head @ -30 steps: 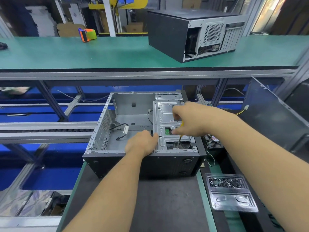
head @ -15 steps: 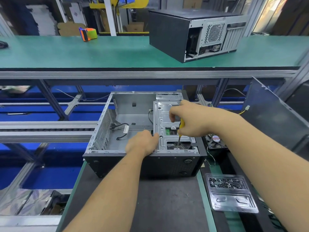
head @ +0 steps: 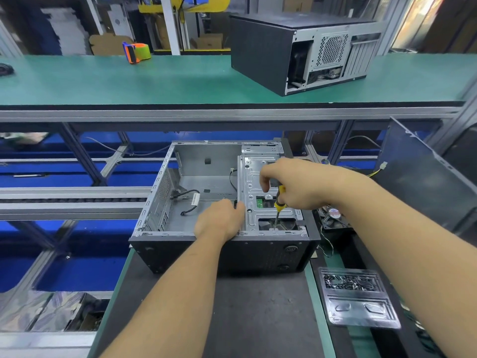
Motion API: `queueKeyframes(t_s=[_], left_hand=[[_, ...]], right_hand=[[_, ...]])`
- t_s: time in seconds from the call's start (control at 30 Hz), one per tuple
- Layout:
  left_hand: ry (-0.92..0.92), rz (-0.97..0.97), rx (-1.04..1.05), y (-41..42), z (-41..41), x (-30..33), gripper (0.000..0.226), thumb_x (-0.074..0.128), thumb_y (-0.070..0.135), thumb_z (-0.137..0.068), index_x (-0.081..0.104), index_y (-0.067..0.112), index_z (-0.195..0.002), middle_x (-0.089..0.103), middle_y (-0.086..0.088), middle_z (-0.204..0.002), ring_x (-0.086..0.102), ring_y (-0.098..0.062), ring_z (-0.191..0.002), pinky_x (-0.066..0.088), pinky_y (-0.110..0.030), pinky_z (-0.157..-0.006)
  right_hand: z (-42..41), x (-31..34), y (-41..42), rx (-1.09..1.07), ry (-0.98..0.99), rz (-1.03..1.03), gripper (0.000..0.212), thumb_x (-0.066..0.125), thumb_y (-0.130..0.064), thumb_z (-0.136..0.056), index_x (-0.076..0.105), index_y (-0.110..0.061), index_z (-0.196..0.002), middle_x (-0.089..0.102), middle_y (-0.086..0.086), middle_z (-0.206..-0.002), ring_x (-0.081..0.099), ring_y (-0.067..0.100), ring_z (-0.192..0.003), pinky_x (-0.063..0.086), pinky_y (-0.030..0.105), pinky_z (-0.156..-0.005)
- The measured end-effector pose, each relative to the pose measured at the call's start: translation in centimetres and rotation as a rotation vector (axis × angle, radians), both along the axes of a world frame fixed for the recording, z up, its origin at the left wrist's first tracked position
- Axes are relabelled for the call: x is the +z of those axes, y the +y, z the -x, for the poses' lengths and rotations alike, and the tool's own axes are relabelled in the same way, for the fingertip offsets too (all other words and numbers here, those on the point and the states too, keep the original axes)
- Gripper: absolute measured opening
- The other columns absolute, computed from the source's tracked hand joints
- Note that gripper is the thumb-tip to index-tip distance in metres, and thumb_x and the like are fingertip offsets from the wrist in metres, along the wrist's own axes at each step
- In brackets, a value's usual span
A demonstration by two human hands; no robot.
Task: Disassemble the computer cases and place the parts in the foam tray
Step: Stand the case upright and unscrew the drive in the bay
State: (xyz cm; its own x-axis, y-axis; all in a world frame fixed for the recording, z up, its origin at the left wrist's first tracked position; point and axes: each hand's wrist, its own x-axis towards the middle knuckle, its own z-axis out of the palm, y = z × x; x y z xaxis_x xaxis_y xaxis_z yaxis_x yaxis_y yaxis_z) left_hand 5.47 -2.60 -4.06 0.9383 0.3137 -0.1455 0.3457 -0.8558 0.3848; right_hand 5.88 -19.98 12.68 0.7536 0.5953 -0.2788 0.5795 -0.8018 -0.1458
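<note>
Lying open on the dark tabletop, the computer case contains loose cables and a drive cage. Left hand grips the cage edge; right hand holds a screwdriver. Beside it, a plastic tray holds screws.

The left hand covers part of the near rim of the open computer case, and its fingertips cannot be seen. The right hand hides most of the screwdriver handle; what the tip meets is too small to tell. The screws in the plastic tray blur together. The side panel is cut off by the right edge.
</note>
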Motion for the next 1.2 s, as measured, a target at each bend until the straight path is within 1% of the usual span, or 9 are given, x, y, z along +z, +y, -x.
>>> queueKeyframes(t_s=[0.07,0.13,0.23,0.33,0.47,0.63,0.73,1.03,1.2], left_hand=[[-0.008,-0.001,-0.003,0.0,0.1,0.0,0.044,0.029,0.048,-0.098,0.051,0.017,-0.076,0.061,-0.004,-0.08,0.058,-0.024,-0.074,0.041,-0.035,-0.063],[-0.013,-0.003,-0.005,0.0,0.1,0.0,0.043,0.029,0.047,-0.099,0.049,0.018,-0.075,0.06,-0.004,-0.078,0.056,-0.023,-0.071,0.039,-0.034,-0.061],[-0.019,0.003,0.002,0.0,0.1,0.0,0.042,0.029,0.047,-0.098,0.047,0.019,-0.073,0.058,-0.003,-0.075,0.054,-0.021,-0.067,0.036,-0.032,-0.057],[-0.02,0.006,0.009,0.0,0.1,0.0,0.039,0.029,0.047,-0.097,0.048,0.019,-0.077,0.059,-0.003,-0.08,0.055,-0.024,-0.071,0.038,-0.034,-0.061],[-0.025,-0.004,0.017,0.0,0.2,0.1,0.041,0.028,0.048,-0.098,0.057,0.018,-0.095,0.064,-0.003,-0.096,0.059,-0.027,-0.085,0.041,-0.037,-0.069],[-0.02,-0.002,0.015,-0.1,0.2,0.2,0.042,0.028,0.049,-0.098,0.057,0.018,-0.099,0.065,-0.005,-0.102,0.059,-0.029,-0.089,0.042,-0.039,-0.073],[-0.028,-0.002,0.015,-0.1,0.2,0.2,0.04,0.029,0.048,-0.099,0.056,0.018,-0.101,0.066,-0.005,-0.104,0.059,-0.031,-0.091,0.043,-0.04,-0.074],[-0.23,-0.006,0.0,-0.2,1.0,0.1,0.023,0.03,0.036,-0.103,0.044,0.022,-0.092,0.048,0.007,-0.07,0.044,-0.016,-0.06,0.038,-0.039,-0.065],[-0.231,-0.023,-0.112,-0.2,1.2,0.1,0.027,0.026,0.039,-0.107,0.042,0.022,-0.095,0.055,0.002,-0.079,0.055,-0.034,-0.076,0.041,-0.041,-0.067]], right_hand=[[0.1,-0.2,0.1,-0.022,-0.013,0.018,0.026,0.063,-0.013,-0.09,0.052,-0.025,-0.11,0.042,-0.01,-0.09,0.045,0.006,-0.074,0.036,0.025,-0.059],[0.2,-0.4,0.3,-0.08,-0.098,0.082,0.022,0.064,-0.033,-0.093,0.05,-0.021,-0.104,0.046,-0.004,-0.091,0.05,0.017,-0.081,0.042,0.03,-0.066],[0.0,-0.6,0.4,-0.169,-0.212,0.173,0.042,0.041,-0.053,-0.102,0.042,-0.019,-0.078,0.043,0.001,-0.077,0.05,0.027,-0.08,0.042,0.037,-0.069],[-0.3,-1.0,0.1,-0.143,-0.241,0.114,0.03,0.041,-0.035,-0.106,0.047,-0.016,-0.083,0.052,0.008,-0.086,0.05,0.027,-0.075,0.042,0.035,-0.067],[-0.6,-1.1,-0.4,-0.098,-0.133,-0.094,0.005,0.056,-0.024,-0.099,0.051,-0.021,-0.099,0.056,0.0,-0.097,0.053,0.023,-0.089,0.042,0.035,-0.073],[-0.5,-1.7,-0.7,-0.091,0.01,-0.35,0.038,0.057,0.001,-0.089,0.048,-0.03,-0.109,0.059,-0.006,-0.089,0.059,0.013,-0.082,0.051,0.028,-0.068],[-0.6,-3.0,-1.0,-0.092,-0.025,-0.457,0.033,0.061,-0.008,-0.09,0.049,-0.03,-0.111,0.058,-0.009,-0.085,0.056,0.005,-0.073,0.042,0.018,-0.06],[-1.1,-3.2,-1.5,-0.121,-0.122,-0.607,0.024,0.064,-0.016,-0.095,0.049,-0.033,-0.103,0.06,-0.008,-0.087,0.062,0.017,-0.078,0.051,0.031,-0.069],[-1.2,-2.9,-1.1,-0.115,-0.116,-0.57,0.022,0.064,-0.016,-0.095,0.049,-0.028,-0.106,0.058,-0.01,-0.088,0.061,0.012,-0.077,0.053,0.035,-0.072]])
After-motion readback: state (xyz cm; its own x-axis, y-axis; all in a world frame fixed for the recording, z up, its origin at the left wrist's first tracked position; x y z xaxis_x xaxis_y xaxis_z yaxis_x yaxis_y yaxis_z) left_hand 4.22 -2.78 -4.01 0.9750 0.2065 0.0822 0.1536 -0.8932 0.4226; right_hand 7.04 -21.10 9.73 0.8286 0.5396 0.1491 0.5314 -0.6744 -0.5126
